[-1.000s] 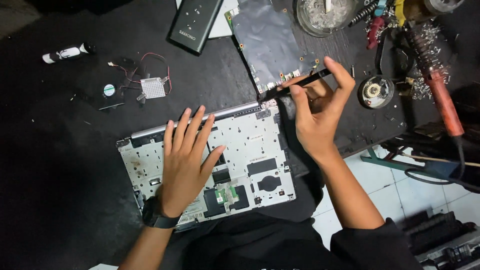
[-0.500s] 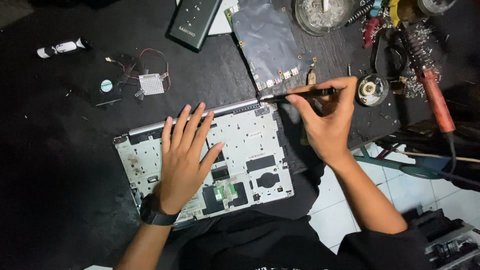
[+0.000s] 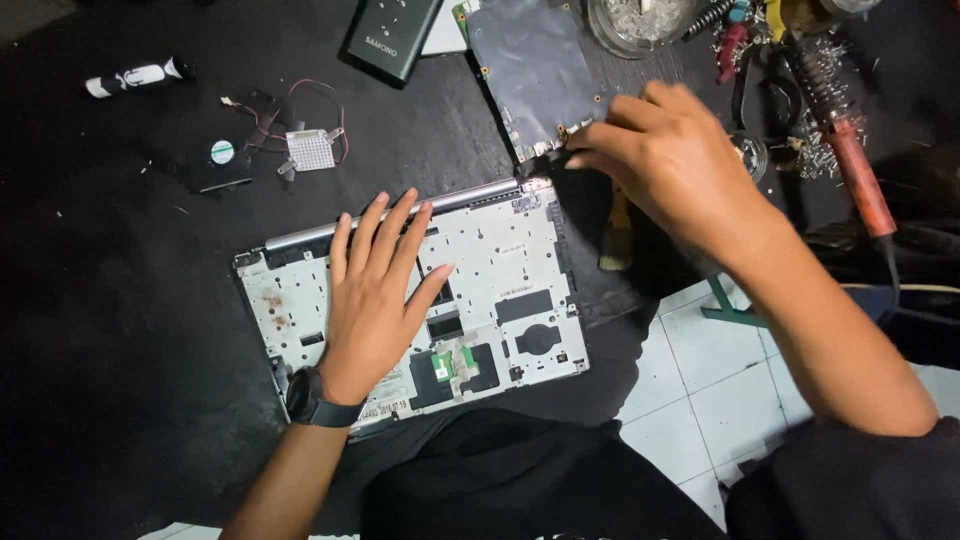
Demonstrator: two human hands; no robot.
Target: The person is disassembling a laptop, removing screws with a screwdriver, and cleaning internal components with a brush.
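Opened silver laptop base (image 3: 500, 270), lying on the black bench (image 3: 120, 380), is pinned flat by the left hand (image 3: 375, 300) with fingers spread, seemingly steadying it while the right hand (image 3: 670, 165) pinches a dark slim tool (image 3: 548, 160) at its top corner.

- I work over a black mat (image 3: 120, 400) that covers most of the view, from nine o'clock up to twelve.
- White floor tiles (image 3: 700, 370) with dark grout show at four to five o'clock.
- A green metal frame (image 3: 730, 305) stands on the tiles at three o'clock, at the mat's edge.
- The light is dim and even, coming from above; the tiles are the brightest patch.
- No wall or window falls in my view.
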